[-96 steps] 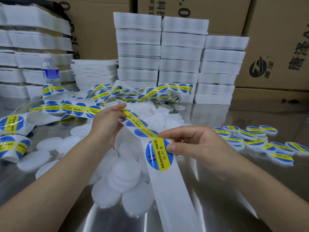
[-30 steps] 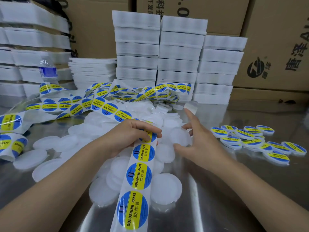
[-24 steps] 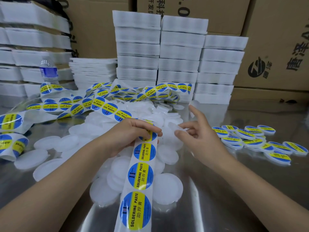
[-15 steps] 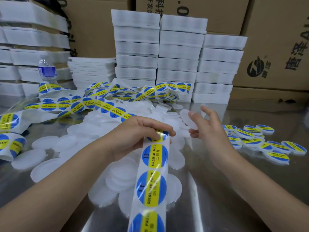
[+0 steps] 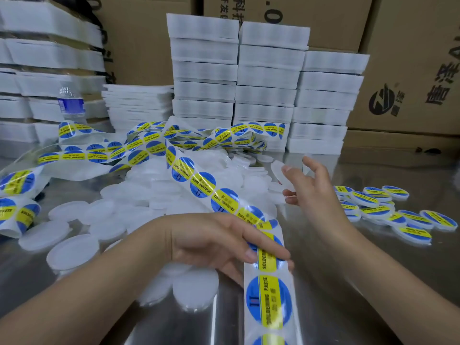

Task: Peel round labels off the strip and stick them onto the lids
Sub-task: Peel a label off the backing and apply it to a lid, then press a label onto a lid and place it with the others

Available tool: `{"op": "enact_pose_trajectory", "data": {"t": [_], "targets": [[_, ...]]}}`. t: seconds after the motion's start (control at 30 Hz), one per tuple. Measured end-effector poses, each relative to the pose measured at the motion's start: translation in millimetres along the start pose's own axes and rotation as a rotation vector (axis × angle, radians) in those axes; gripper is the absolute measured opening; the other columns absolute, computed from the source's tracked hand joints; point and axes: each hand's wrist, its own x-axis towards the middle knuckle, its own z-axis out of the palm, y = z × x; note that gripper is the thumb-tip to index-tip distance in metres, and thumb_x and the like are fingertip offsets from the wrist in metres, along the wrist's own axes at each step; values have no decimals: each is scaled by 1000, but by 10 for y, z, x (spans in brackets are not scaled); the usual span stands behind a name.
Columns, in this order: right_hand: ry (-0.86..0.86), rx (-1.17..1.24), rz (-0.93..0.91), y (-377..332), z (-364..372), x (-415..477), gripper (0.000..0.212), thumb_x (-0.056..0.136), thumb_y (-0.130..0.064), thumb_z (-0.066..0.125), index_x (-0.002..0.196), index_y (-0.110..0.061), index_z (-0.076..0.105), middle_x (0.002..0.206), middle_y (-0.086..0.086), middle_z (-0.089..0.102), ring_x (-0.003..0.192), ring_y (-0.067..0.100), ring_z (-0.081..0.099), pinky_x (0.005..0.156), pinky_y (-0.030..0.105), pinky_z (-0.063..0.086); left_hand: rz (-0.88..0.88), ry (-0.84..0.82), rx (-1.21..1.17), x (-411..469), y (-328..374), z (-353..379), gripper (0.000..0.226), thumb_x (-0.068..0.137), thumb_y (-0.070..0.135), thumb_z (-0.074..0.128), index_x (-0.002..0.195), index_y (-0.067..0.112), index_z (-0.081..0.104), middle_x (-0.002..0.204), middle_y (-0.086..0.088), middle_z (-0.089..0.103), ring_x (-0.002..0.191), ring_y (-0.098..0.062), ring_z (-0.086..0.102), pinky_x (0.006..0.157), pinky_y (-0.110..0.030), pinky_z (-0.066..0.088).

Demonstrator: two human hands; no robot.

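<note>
Left hand: your left hand (image 5: 211, 241) is low in the centre, its fingers curled across the strip (image 5: 199, 181) and gripping it, with the thumb against the strip's near edge.
Strip: it runs from the tangle at the back, diagonally down through your left hand, and off the bottom of the view. A full round blue-and-yellow label (image 5: 268, 303) sits on it just below your fingers.
Right hand: your right hand (image 5: 313, 188) is raised beyond the left and well apart from the strip. It pinches a blank white lid (image 5: 278, 171) between the thumb and fingertips.
Lid: it is tilted up on edge and clear of the pile, with no label on the face you can see.
Blank lids: the blank lids (image 5: 154, 195) lie heaped on the shiny surface (image 5: 29, 275), under and left of the strip.
Labelled lids: the labelled lids (image 5: 388, 211) lie overlapping on the right, beside your right wrist.
Behind: stacks of white trays (image 5: 268, 78) stand against cardboard boxes (image 5: 410, 58), and a water bottle (image 5: 71, 103) stands at the left.
</note>
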Motion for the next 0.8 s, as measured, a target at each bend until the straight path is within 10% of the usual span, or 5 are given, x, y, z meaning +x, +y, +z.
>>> {"op": "enact_pose_trajectory", "data": {"t": [0.47,0.8], "targets": [[-159,17,-36,-3,101,-133,39,88,-37,57,124,-36,40,69,-37,62,63,2,65,63,14,48,69,255,-138,67,-70,-256,24,81,10,63,102,12,75,105,-5,73,92,-15,70,75,-23,56],[-189,185,86,-30,112,-107,68,61,-55,63,121,-26,51,66,-2,70,57,14,58,63,31,46,214,715,-56,217,-69,-209,17,77,7,74,91,17,75,94,-12,75,85,-24,72,78,-34,59]]}}
